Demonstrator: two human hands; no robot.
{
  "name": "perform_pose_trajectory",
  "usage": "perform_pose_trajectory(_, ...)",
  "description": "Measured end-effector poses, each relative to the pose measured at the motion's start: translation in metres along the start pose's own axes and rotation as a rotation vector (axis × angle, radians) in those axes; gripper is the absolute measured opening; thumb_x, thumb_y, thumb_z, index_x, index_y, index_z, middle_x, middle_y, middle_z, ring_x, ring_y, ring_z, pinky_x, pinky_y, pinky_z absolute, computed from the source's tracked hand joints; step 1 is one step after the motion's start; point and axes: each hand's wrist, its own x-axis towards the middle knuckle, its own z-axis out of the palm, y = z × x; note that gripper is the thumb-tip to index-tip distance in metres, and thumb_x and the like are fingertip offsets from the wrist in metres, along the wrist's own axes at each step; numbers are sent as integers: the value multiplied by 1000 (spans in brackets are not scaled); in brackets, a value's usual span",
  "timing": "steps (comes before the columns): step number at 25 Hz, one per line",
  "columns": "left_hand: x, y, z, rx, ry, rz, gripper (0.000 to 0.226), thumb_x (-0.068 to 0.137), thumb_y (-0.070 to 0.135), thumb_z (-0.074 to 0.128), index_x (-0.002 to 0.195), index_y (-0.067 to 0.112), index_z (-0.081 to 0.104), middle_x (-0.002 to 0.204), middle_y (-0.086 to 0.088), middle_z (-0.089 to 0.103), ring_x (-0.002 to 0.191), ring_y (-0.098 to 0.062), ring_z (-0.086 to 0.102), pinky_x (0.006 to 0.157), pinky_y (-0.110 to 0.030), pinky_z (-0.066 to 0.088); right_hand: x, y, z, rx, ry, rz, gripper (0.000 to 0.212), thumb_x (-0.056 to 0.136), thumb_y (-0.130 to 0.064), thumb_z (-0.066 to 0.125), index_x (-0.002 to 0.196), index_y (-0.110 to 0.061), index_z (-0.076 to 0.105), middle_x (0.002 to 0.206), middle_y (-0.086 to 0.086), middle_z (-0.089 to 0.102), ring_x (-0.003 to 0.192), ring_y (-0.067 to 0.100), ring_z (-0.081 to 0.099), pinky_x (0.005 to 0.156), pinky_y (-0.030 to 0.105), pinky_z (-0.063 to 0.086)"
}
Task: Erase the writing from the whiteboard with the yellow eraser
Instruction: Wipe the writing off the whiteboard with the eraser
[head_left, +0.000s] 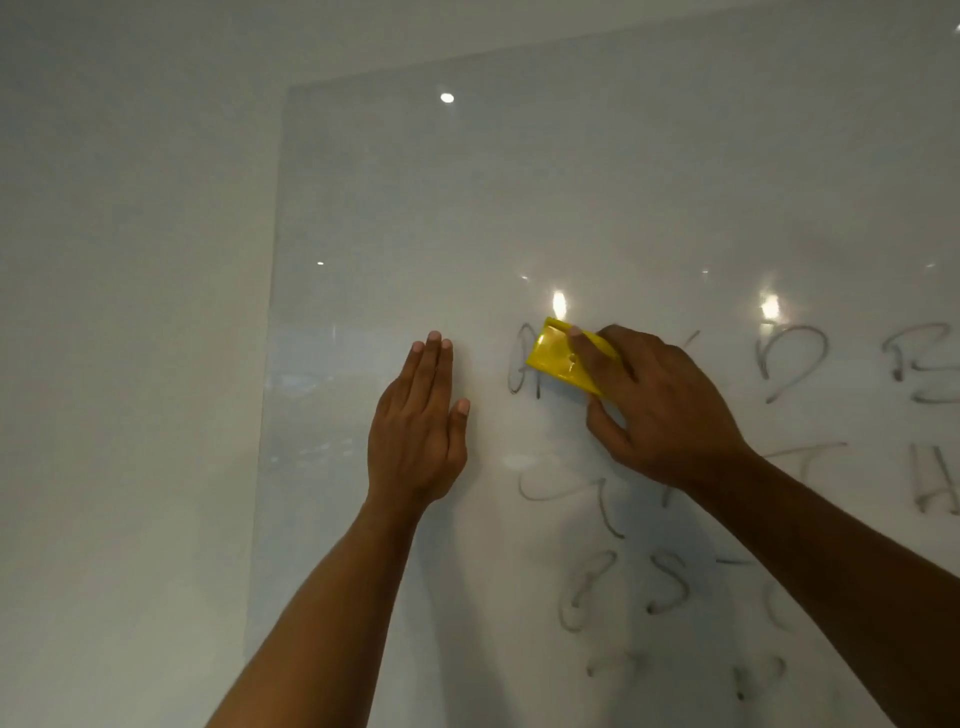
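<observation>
Yellow eraser (563, 358): pinched in your right hand (660, 410), pressed on the whiteboard (623, 182) over the top-left letter, long axis slanting down-right; remaining writing (623, 587) lies rightward and below; your left hand (418, 431), fingers together, rests flat just beside it.

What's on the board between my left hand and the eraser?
In the head view, one written letter lies between the left hand and the eraser; the eraser covers its right side.
</observation>
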Motion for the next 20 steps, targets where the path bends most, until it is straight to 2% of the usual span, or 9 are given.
perform_pose_trajectory(3,0,-7,20,-74,-7,37,67,108,36,35,166,6,27,175,-8,24,163,-23,20,129,-40,30,20,-3,21,-88,-29,-13,59,91,-24,51,149,-11,51,132,22,57,105,41,58,81,44,46)
perform_pose_trajectory(7,-5,0,41,-142,6,-7,66,108,33,31,168,8,21,177,-6,16,165,-20,11,133,-35,10,31,-6,51,-104,-31,25,50,95,-28,51,142,-12,57,135,22,56,108,41,58,85,44,43)
perform_pose_trajectory(11,-8,2,44,-71,57,12,65,107,30,31,167,7,25,176,-8,20,165,-23,15,133,-38,15,48,9,58,-118,30,-222,37,103,-32,55,130,-10,66,138,18,60,108,39,60,87,43,46)
perform_pose_trajectory(14,-4,7,44,-73,69,-21,67,102,24,33,167,6,26,176,-9,21,164,-24,16,133,-40,16,50,11,61,-88,95,-140,36,100,-25,59,133,-14,66,139,17,60,104,41,60,84,45,50)
perform_pose_trajectory(16,1,12,46,-101,65,-68,71,98,22,33,167,8,25,176,-8,21,164,-22,15,133,-40,14,41,4,65,-48,88,-337,38,95,-17,64,133,-17,67,140,18,61,99,41,62,81,45,51)
perform_pose_trajectory(18,1,14,47,-127,63,-83,71,98,22,33,167,9,25,176,-6,21,165,-20,14,133,-40,13,43,19,62,-37,32,-526,36,97,-18,64,132,-21,68,140,16,62,96,40,64,79,45,53)
perform_pose_trajectory(20,-1,13,47,-123,74,-71,69,100,23,33,167,9,26,176,-4,21,164,-19,15,133,-40,15,52,29,58,-25,67,-357,33,98,-21,63,130,-24,70,141,14,62,94,40,64,79,44,51)
